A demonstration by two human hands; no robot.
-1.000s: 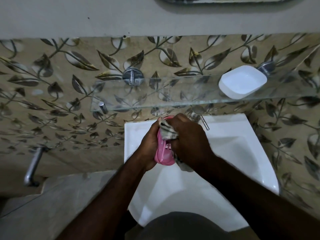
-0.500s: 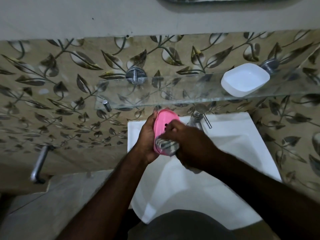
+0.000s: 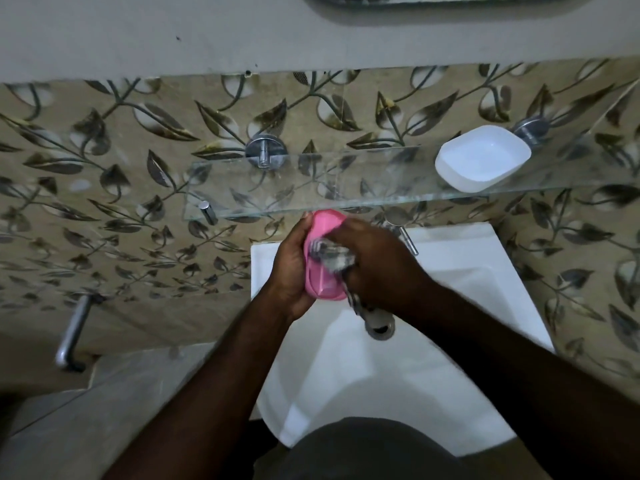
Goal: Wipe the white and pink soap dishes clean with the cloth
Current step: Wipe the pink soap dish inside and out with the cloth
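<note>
Cloth (image 3: 331, 258) against the pink soap dish (image 3: 323, 284), above the sink (image 3: 346, 375).
The left hand (image 3: 292, 271) is curled round the dish, holding it on edge; the right hand (image 3: 377, 266) clutches the bunched cloth (striped, blurred) and presses it to the dish's inner face. The white soap dish (image 3: 483, 162) sits on the glass shelf (image 3: 311, 190), at two o'clock from the hands.

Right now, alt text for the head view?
Over a white sink, the left hand holds a pink soap dish while the right hand presses a cloth into it. A white soap dish sits on the glass shelf above, to the right.
</note>
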